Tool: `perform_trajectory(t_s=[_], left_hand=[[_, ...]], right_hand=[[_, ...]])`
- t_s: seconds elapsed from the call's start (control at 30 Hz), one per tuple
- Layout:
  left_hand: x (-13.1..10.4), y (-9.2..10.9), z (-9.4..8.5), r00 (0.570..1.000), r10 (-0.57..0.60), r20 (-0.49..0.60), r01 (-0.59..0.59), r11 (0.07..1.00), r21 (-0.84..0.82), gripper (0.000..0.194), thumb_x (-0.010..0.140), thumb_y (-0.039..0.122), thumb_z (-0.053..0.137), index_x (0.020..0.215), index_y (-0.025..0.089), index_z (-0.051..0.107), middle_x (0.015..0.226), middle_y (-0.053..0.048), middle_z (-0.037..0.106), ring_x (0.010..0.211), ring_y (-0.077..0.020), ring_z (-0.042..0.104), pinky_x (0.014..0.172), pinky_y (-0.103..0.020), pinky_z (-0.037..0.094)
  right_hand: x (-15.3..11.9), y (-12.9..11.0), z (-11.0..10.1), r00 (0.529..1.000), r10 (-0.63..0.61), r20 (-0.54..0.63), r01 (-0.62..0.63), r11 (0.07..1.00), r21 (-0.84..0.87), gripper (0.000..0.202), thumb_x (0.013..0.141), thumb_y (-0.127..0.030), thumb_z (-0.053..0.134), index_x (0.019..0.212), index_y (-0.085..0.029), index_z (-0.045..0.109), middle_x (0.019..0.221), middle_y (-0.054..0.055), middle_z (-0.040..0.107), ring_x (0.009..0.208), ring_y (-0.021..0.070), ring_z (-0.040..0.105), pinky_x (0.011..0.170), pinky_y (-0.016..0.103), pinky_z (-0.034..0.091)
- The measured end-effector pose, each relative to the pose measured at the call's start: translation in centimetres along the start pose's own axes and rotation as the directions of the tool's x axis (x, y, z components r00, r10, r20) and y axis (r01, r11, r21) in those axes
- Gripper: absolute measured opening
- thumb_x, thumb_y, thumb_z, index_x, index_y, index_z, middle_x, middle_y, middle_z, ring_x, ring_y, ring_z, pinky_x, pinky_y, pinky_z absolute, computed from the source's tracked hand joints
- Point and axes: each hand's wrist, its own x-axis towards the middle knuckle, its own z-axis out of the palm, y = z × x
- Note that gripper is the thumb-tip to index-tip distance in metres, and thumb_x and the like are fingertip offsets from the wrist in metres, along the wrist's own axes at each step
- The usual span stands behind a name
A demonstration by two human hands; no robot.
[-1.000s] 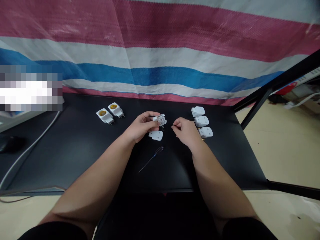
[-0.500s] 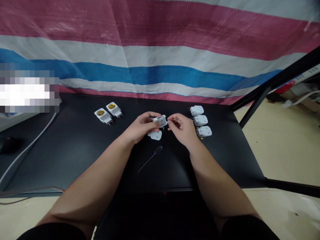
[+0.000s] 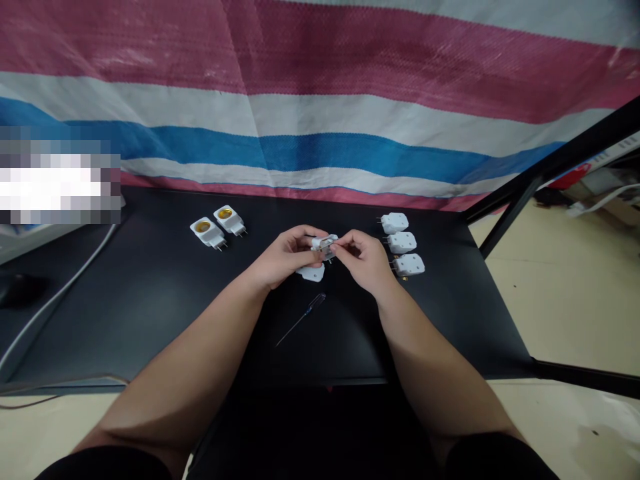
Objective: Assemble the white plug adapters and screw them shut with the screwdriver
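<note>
A second ago the right hand hovered apart from the plug, fingers pinched beside the three white plugs; half a second ago it had come across to the plug's right edge. Now it is closed in on it, and both hands meet over the middle of the table. The plug has also tipped: earlier its open face showed more, now it sits nearly hidden between the fingers.

The plug is a small white shell, held above the table between the two hands, just over the white cover that lies flat beneath them. The left hand grips it from the left, thumb on top and fingers curled under. The right hand pinches at its right end with thumb and forefinger; whether something small sits in that pinch is too fine to tell.

Both forearms reach forward from the near edge, angled inward, wrists raised off the table. A thin screwdriver lies slantwise just nearer than the hands, untouched. Three white plugs sit in a column just right of the right hand, and two plugs with yellow centres lie well apart to the left.
</note>
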Motion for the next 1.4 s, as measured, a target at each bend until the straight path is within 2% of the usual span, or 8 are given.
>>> perform_trajectory(t_s=[0.3,0.57,0.73,0.87,1.03,1.13,1.23,1.4], left_hand=[[0.1,-0.1,-0.1,0.999,0.036,-0.008,-0.036,0.998,0.045,0.049,0.078,0.024,0.1,0.121,0.017,0.078,0.101,-0.006,0.081,0.083,-0.0139,0.079,0.076,-0.023,0.067],[0.2,-0.2,-0.1,0.98,0.167,0.109,-0.179,0.978,0.109,0.041,0.08,0.016,0.095,0.118,0.017,0.078,0.104,-0.007,0.082,0.085,-0.0143,0.078,0.076,-0.023,0.064],[-0.1,-0.1,0.1,0.988,0.109,0.112,-0.11,0.994,0.0,0.041,0.078,0.016,0.096,0.115,0.018,0.079,0.103,-0.006,0.083,0.085,-0.015,0.08,0.074,-0.022,0.065],[-0.6,0.5,0.3,0.991,0.022,0.13,-0.006,0.992,-0.125,0.038,0.08,0.016,0.096,0.113,0.02,0.078,0.102,-0.005,0.084,0.085,-0.0162,0.082,0.072,-0.02,0.067],[-0.7,1.1,0.2,0.993,-0.02,0.115,0.046,0.972,-0.23,0.042,0.079,0.015,0.096,0.118,0.022,0.08,0.103,-0.003,0.083,0.085,-0.016,0.084,0.078,-0.02,0.069],[-0.4,1.0,-0.1,0.999,-0.018,0.04,0.028,0.966,-0.257,0.044,0.077,0.012,0.095,0.117,0.022,0.081,0.103,-0.001,0.084,0.081,-0.0117,0.082,0.079,-0.017,0.068],[-0.2,0.9,-0.3,1.0,-0.006,-0.026,-0.001,0.969,-0.247,0.045,0.076,0.011,0.094,0.117,0.022,0.08,0.103,-0.001,0.084,0.077,-0.0091,0.079,0.076,-0.016,0.067],[-0.2,0.9,0.0,0.993,0.08,-0.087,-0.091,0.986,-0.14,0.044,0.076,0.014,0.097,0.116,0.021,0.08,0.108,-0.003,0.084,0.087,-0.012,0.08,0.08,-0.019,0.067]], right_hand=[[-0.1,-0.4,0.1,0.998,0.06,-0.017,-0.06,0.998,0.028,0.018,0.09,-0.038,0.079,0.084,-0.023,0.071,0.086,0.005,0.08,0.074,0.0199,0.071,0.069,0.037,0.054],[0.0,-0.1,-0.1,0.994,0.104,0.03,-0.106,0.989,0.102,0.023,0.088,-0.042,0.084,0.084,-0.023,0.073,0.084,0.004,0.08,0.076,0.0197,0.07,0.071,0.036,0.053],[0.5,-0.1,-0.3,0.978,0.182,0.098,-0.202,0.941,0.271,0.044,0.076,-0.051,0.096,0.079,-0.024,0.06,0.074,-0.003,0.066,0.07,0.0163,0.064,0.068,0.033,0.052],[0.3,-0.9,-0.1,0.957,0.242,0.163,-0.287,0.878,0.384,0.055,0.075,-0.059,0.096,0.084,-0.026,0.054,0.079,-0.004,0.061,0.072,0.0161,0.065,0.069,0.034,0.058],[-0.2,-1.9,-0.2,0.927,0.277,0.251,-0.368,0.799,0.476,0.062,0.075,-0.071,0.093,0.099,-0.028,0.055,0.093,-0.002,0.065,0.076,0.016,0.068,0.07,0.036,0.065],[-0.3,-2.0,-0.2,0.895,0.306,0.325,-0.438,0.744,0.505,0.061,0.076,-0.063,0.095,0.107,-0.029,0.056,0.096,-0.002,0.069,0.077,0.0173,0.073,0.074,0.04,0.069],[-0.4,-1.7,0.0,0.912,0.296,0.285,-0.405,0.763,0.503,0.05,0.077,-0.052,0.097,0.099,-0.026,0.06,0.089,-0.004,0.068,0.076,0.0158,0.073,0.077,0.038,0.069],[-0.3,-1.0,0.4,0.98,0.179,0.091,-0.201,0.891,0.408,0.034,0.083,-0.045,0.092,0.096,-0.025,0.067,0.088,-0.001,0.072,0.076,0.0161,0.074,0.079,0.037,0.068]])
